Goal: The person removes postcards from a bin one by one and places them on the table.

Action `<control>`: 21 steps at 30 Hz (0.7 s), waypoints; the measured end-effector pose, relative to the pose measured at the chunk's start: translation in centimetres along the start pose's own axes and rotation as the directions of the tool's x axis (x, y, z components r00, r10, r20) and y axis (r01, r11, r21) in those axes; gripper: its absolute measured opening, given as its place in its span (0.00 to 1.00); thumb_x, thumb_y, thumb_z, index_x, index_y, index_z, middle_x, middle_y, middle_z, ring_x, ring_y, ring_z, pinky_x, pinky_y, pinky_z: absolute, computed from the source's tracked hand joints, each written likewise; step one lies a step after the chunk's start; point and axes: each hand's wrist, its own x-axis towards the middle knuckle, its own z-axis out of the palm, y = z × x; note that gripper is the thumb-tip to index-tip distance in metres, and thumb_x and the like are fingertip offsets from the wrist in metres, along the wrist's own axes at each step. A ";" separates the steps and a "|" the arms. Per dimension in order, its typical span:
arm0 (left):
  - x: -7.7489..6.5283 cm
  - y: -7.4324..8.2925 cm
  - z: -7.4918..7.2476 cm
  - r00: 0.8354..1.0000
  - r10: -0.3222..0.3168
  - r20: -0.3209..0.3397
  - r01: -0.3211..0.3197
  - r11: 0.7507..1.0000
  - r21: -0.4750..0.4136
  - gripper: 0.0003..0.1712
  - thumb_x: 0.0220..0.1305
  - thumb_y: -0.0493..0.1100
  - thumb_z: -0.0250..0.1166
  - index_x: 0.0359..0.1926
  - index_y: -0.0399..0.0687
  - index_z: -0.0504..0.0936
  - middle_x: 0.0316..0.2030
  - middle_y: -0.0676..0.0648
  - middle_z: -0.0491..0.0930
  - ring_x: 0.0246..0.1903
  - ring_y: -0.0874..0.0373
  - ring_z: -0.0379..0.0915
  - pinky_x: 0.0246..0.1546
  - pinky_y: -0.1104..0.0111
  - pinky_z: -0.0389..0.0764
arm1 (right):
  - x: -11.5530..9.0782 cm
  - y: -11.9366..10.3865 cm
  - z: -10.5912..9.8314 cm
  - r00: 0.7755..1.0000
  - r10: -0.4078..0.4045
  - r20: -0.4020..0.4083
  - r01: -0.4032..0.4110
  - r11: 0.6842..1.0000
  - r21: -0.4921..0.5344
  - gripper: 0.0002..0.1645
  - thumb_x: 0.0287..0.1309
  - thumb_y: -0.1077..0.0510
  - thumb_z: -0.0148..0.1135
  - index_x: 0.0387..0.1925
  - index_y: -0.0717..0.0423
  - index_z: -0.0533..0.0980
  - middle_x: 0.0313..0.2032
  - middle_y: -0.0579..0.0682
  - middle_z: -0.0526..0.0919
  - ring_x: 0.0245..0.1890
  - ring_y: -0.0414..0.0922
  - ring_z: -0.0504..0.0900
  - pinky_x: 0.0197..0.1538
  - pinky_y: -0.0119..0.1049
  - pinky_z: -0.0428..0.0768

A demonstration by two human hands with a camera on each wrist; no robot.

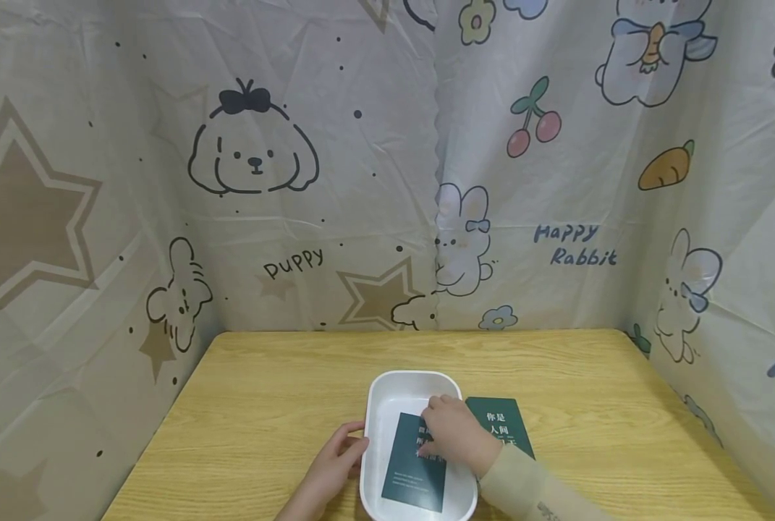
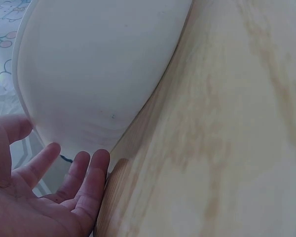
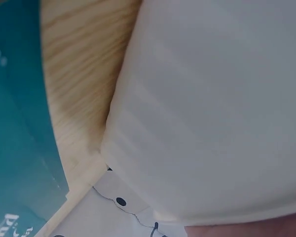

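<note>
A white plastic tub (image 1: 372, 463) stands at the table's front, with a dark green booklet (image 1: 413, 474) bearing white print lying slanted inside it. My right hand (image 1: 455, 430) reaches over the tub's right rim, fingers curled at the booklet's upper right part, covering some of its print. My left hand (image 1: 335, 463) is at the tub's left side, fingertips right at the wall. In the left wrist view, the fingers of this hand (image 2: 54, 192) spread against the tub's outer wall (image 2: 93, 74). The right wrist view mostly shows the tub's wall (image 3: 202, 113).
A second green book (image 1: 504, 420) with white characters lies on the wooden table (image 1: 263, 391) just right of the tub, partly under my right forearm in the head view. Its teal cover (image 3: 19, 123) fills the right wrist view's left. Printed cloth curtains (image 1: 361, 181) surround the table.
</note>
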 end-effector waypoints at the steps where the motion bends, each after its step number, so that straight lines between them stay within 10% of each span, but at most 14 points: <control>1: 0.0 0.0 0.0 1.000 -0.001 -0.002 0.001 1.000 0.001 0.29 0.66 0.55 0.58 0.62 0.43 0.70 0.44 0.39 0.78 0.34 0.54 0.77 0.38 0.59 0.83 | 0.0 0.0 0.0 1.000 0.003 0.000 -0.003 1.000 -0.010 0.37 0.39 0.34 0.70 0.43 0.57 0.81 0.34 0.48 0.80 0.32 0.42 0.70 0.46 0.42 0.79; 21: 0.0 -0.1 0.0 1.000 0.004 -0.006 -0.004 1.000 0.006 0.30 0.65 0.55 0.58 0.62 0.43 0.70 0.43 0.40 0.78 0.33 0.54 0.77 0.37 0.60 0.82 | 0.5 0.2 0.8 0.999 0.037 -0.002 -0.037 0.999 -0.016 0.40 0.34 0.33 0.72 0.42 0.61 0.80 0.29 0.46 0.75 0.31 0.43 0.66 0.43 0.41 0.77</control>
